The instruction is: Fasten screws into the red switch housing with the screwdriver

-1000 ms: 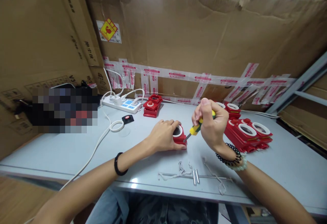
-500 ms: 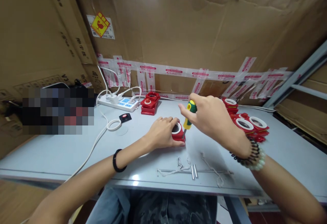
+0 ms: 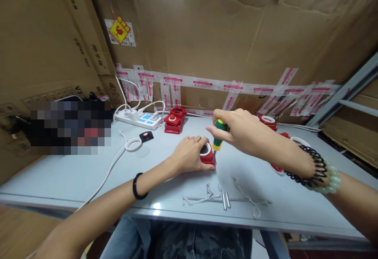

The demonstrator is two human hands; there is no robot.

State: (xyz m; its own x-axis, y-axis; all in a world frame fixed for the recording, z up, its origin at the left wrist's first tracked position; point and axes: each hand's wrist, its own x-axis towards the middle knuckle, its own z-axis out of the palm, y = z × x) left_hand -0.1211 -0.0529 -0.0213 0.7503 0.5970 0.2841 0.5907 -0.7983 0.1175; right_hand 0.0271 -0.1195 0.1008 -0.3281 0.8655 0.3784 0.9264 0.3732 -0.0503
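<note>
A red plastic part with a white ring [image 3: 208,157] lies on the table, partly hidden by my left hand [image 3: 190,154]. That hand is closed round its left side, thumb along the near edge. My right hand [image 3: 233,127] grips a green and yellow screwdriver [image 3: 217,138] by its handle. The screwdriver is tilted, its metal shaft pointing down at the right side of the red part; whether a screw sits under the tip is too small to tell. Nearer me lie small screws [image 3: 209,189], two metal pins [image 3: 226,200], a thin rod and bits of string [image 3: 255,211].
Behind stand another red part [image 3: 175,121] and a white power strip [image 3: 138,119] with plugs and cables. A white ring [image 3: 134,144] and a small black piece [image 3: 146,136] lie at left. More red parts [image 3: 268,122] sit at right, partly behind my arm. Cardboard [image 3: 191,34] walls the back.
My right hand has turned about the screwdriver, its wrist and forearm swinging right and covering more of the red parts there. The left hand still holds its part. The view shifted slightly.
</note>
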